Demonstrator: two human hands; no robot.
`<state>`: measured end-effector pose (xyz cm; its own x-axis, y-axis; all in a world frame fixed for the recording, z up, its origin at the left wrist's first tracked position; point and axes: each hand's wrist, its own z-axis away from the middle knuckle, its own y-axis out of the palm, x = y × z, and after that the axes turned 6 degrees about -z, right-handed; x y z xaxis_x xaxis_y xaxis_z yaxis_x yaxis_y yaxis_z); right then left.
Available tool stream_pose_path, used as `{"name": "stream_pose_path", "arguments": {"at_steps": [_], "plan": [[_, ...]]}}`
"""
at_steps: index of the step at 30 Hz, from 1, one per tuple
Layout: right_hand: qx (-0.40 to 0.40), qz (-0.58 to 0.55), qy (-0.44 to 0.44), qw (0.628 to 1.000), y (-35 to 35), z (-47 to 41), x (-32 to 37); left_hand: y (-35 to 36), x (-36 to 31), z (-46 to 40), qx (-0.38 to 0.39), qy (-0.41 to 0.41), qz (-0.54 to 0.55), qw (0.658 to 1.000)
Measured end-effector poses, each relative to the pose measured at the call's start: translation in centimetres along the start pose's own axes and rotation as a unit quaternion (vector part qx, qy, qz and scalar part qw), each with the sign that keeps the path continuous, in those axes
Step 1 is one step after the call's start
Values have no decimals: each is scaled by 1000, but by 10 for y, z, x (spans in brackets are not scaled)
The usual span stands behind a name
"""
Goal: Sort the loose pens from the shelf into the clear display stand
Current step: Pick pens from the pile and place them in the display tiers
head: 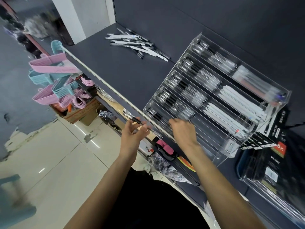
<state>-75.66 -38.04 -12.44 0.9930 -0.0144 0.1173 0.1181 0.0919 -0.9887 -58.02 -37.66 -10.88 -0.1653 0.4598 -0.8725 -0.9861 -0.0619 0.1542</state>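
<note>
Head view, the sole view supplied. Left hand (134,134) pinches a dark pen (132,119) between thumb and fingertips, held over the front edge of the shelf (115,75), just left of the clear display stand (222,103). The pen is gripped near one end, with most of its length projecting up and away from the hand. Right hand (183,129) reaches into the nearest, lowest row of the stand, fingers bent down among the pens there; whether it grips one cannot be told, as the fingertips are hidden behind the knuckles. The loose pens (137,44) still to be sorted lie in a scattered heap on the shelf, well beyond both hands and left of the stand.

Risks noted:
1. The held pen sits over the shelf lip. A loosened pinch would likely drop it to the floor or into the goods below rather than onto the shelf.
2. The end grip gives little control; the free end could catch the stand's front wall on insertion.
3. The right hand pressing in the front row could push the light acrylic stand back or disturb pens already laid in order.
4. The rows hold similar dark-capped pens; misfiling is plausible.
5. Motion blur over the stand suggests haste.
</note>
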Motion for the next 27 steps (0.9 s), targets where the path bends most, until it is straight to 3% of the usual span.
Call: {"name": "stream_pose_path", "arguments": {"at_steps": [3, 6, 10, 12, 13, 15, 17, 21, 24, 27], "plan": [[-39, -120, 15, 992, -12, 11, 2, 3, -1, 0, 0, 2, -7, 1000], [-34, -340, 39, 939, -37, 29, 14, 9, -4, -1, 12, 9, -13, 1000], [-40, -340, 49, 938, -38, 43, 16, 26, -10, 1, 49, 14, -73, 996], [-97, -314, 82, 941, -36, 45, 9, 32, -10, -6, 69, 77, -206, 973], [-130, -277, 91, 948, -35, 46, 5, 32, -6, -13, 64, 149, -336, 928], [-170, -188, 92, 963, -30, 49, -4, 26, 2, -32, 31, 297, -560, 773], [-167, -119, 85, 975, -26, 49, -10, 19, 7, -48, 34, 372, -640, 672], [-105, -12, 60, 993, -21, 38, -10, 8, 12, -63, 93, 383, -714, 578], [-57, 37, 35, 997, -19, 25, -4, 6, 5, -64, 134, 328, -753, 554], [-30, 67, -3, 997, -19, 16, 0, 5, -1, -67, 143, 351, -765, 521]]}}
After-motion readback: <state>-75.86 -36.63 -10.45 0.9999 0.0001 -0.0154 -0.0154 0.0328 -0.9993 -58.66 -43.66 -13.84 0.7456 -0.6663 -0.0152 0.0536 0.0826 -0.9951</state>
